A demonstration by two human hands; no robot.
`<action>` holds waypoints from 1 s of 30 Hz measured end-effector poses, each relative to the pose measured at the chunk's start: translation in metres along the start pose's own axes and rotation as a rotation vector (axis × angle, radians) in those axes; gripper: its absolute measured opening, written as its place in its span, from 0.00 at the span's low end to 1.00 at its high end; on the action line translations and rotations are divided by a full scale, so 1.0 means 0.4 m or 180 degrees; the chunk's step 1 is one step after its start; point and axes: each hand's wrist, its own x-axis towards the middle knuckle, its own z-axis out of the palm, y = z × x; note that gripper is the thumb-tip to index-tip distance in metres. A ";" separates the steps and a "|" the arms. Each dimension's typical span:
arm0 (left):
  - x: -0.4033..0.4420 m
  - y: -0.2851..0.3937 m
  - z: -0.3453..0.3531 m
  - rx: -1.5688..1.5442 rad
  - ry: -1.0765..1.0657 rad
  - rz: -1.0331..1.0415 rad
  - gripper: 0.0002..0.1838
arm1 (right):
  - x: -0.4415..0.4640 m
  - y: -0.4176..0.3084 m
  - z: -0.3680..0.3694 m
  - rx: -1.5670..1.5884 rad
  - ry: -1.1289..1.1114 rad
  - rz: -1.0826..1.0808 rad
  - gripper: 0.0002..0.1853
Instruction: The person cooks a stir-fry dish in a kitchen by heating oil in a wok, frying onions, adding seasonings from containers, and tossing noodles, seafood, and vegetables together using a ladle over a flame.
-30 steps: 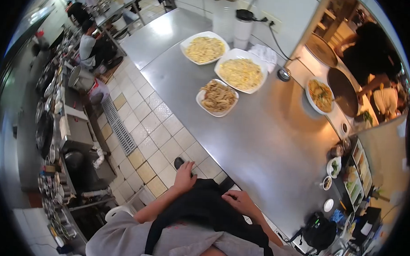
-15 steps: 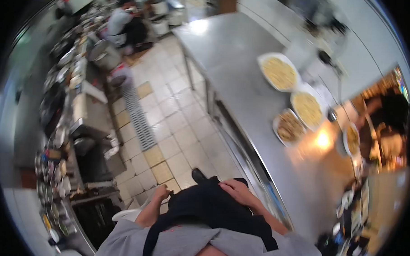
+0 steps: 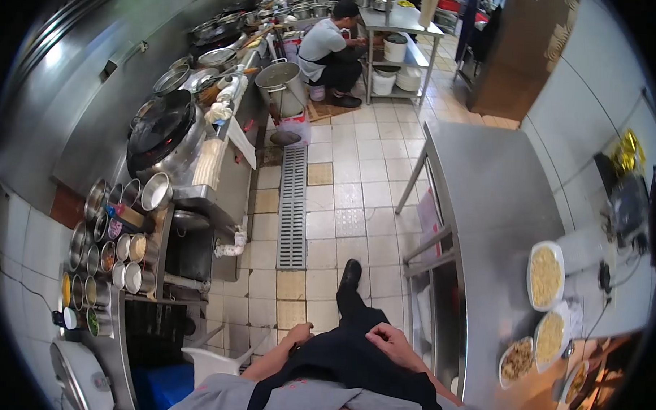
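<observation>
Head view: Black Apron (image 3: 340, 361), Handling and Grip

Located across the front of the body, between both hands. Left hand (image 3: 299, 336): just beside the apron's left edge, fingers apparently bent; cannot tell whether pinching anything. Right hand (image 3: 392, 343): over the apron's right side, fingers loosely bent and slightly spread, nothing visibly held; cannot confirm contact. Expect light, soft, limp cloth, probably neither slippery nor fragile. Grasp by a side edge, clear of the white chair (image 3: 208, 360) near the left arm.
</observation>
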 end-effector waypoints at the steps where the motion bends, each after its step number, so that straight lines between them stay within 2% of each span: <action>1: 0.009 0.011 -0.057 -0.0063 0.0031 -0.0154 0.25 | 0.061 -0.020 -0.013 0.0005 -0.0061 -0.0172 0.13; 3: 0.000 0.029 -0.174 -0.0223 0.0094 -0.0492 0.25 | 0.186 -0.082 -0.043 0.0018 -0.0232 -0.0508 0.14; 6: 0.089 -0.142 -0.221 -0.0402 0.0421 -0.0568 0.25 | 0.355 -0.194 -0.090 -0.0334 -0.0374 -0.0921 0.13; 9: 0.107 -0.089 -0.401 -0.0937 0.0702 -0.1089 0.25 | 0.515 -0.244 -0.151 -0.0780 -0.0561 -0.0751 0.13; 12: 0.181 -0.096 -0.470 -0.1470 0.1127 -0.1427 0.23 | 0.663 -0.307 -0.174 -0.1045 -0.0919 -0.0084 0.13; 13: 0.196 -0.077 -0.494 -0.1334 0.1231 -0.1441 0.23 | 0.706 -0.334 -0.184 -0.0976 -0.0861 -0.0116 0.12; 15: 0.266 -0.079 -0.508 -0.1647 0.1168 -0.1494 0.23 | 0.795 -0.384 -0.175 -0.0845 -0.0847 -0.0180 0.11; 17: 0.335 -0.106 -0.510 -0.2155 0.1424 -0.1400 0.24 | 0.901 -0.418 -0.161 -0.0767 -0.0706 -0.0361 0.11; 20: 0.370 -0.026 -0.687 -0.1738 0.1127 -0.1605 0.21 | 1.084 -0.440 -0.156 -0.1055 -0.0394 -0.0526 0.10; 23: 0.520 -0.098 -0.758 -0.1344 0.0606 -0.1392 0.20 | 1.272 -0.392 -0.183 -0.1622 0.0061 -0.0523 0.10; 26: 0.715 -0.218 -0.831 -0.0574 0.0500 -0.0875 0.19 | 1.430 -0.230 -0.265 -0.2007 0.0163 -0.0104 0.12; 28: 0.781 -0.220 -0.971 -0.0785 0.0736 -0.0871 0.17 | 1.457 -0.145 -0.321 -0.1958 0.0451 0.0533 0.11; 30: 0.846 -0.246 -1.117 -0.0863 0.0988 -0.0808 0.17 | 1.479 -0.001 -0.396 -0.2228 0.0174 0.1021 0.09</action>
